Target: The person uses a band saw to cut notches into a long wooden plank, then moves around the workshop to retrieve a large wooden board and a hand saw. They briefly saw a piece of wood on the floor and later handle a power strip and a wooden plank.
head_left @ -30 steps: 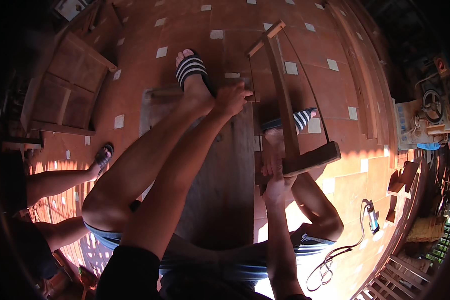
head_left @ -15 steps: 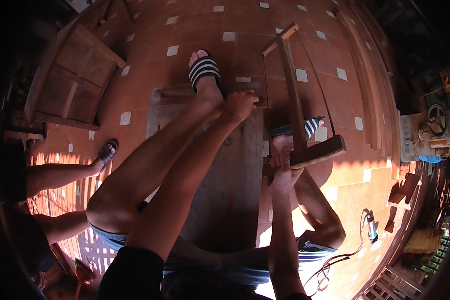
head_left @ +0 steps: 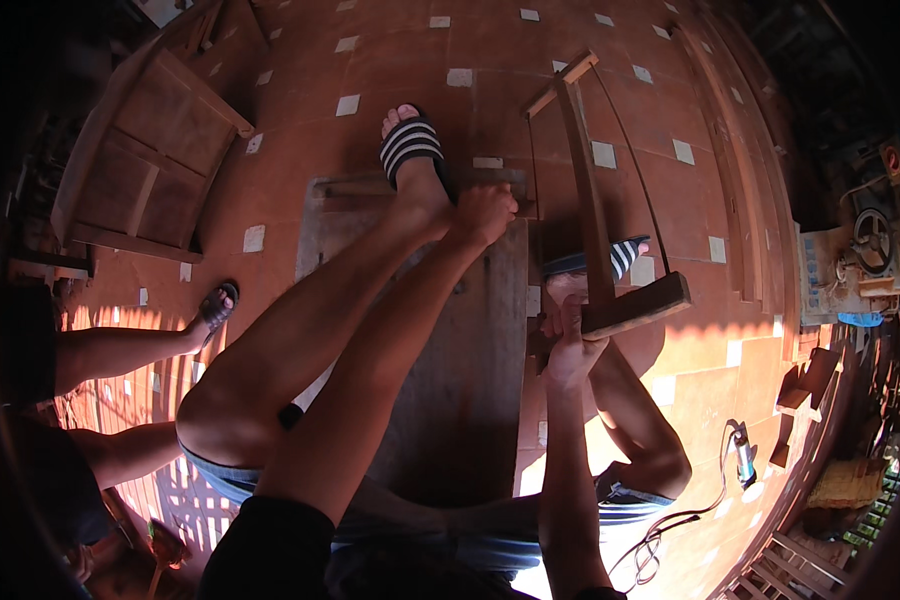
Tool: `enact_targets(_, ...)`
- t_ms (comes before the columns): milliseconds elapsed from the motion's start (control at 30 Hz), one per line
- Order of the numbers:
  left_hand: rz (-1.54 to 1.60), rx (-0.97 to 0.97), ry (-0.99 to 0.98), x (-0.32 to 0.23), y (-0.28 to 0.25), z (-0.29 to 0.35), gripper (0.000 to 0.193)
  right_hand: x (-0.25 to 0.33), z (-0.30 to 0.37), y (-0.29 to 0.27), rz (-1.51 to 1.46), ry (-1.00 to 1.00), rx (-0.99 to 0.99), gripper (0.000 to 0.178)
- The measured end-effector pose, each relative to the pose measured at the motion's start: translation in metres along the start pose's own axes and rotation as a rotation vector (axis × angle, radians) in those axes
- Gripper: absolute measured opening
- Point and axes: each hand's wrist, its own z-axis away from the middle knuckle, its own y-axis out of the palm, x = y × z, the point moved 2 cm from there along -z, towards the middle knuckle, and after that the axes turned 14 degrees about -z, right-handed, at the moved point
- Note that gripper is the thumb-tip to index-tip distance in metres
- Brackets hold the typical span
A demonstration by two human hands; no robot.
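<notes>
My right hand point(head_left: 568, 350) is closed round the near end of a wooden frame saw point(head_left: 589, 190). The saw stands lengthwise away from me, its thin blade on the left and a cord on the right. Beyond my left shin, my left hand point(head_left: 487, 213) is closed at a dark strip of wood point(head_left: 355, 188) lying across the far end of a wooden board point(head_left: 470, 370). The saw blade passes just right of that strip's end. My left foot, in a striped sandal point(head_left: 411, 145), rests by the strip. Another striped sandal point(head_left: 625, 257) shows behind the saw.
A wooden panelled frame point(head_left: 150, 160) stands at the left, above another person's legs point(head_left: 120, 350). Long timbers point(head_left: 735, 160) lie at the right, near a machine with a handwheel point(head_left: 873, 241). A corded power tool point(head_left: 743, 458) lies on the tiled floor point(head_left: 530, 60).
My left forearm has shifted slightly right. The saw has moved very slightly toward me. Both hands keep their holds.
</notes>
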Motion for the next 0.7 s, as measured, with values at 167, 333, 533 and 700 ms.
enact_targets(167, -0.010, -0.008, -0.024, 0.004, 0.012, 0.002, 0.009, 0.020, 0.062, -0.035, -0.045, 0.058, 0.011, 0.016)
enact_targets(333, 0.051, 0.005, -0.023, 0.000, 0.013, -0.001, 0.009, -0.003, 0.011, -0.005, -0.039, -0.026, -0.003, 0.031)
enact_targets(533, -0.003, 0.007, -0.021, 0.001, 0.006, -0.001, 0.007, -0.004, 0.004, -0.003, -0.025, 0.012, -0.026, 0.031)
enact_targets(700, 0.012, -0.009, -0.029, 0.006, 0.012, 0.002, 0.007, 0.016, 0.050, -0.021, -0.032, 0.046, -0.009, 0.016)
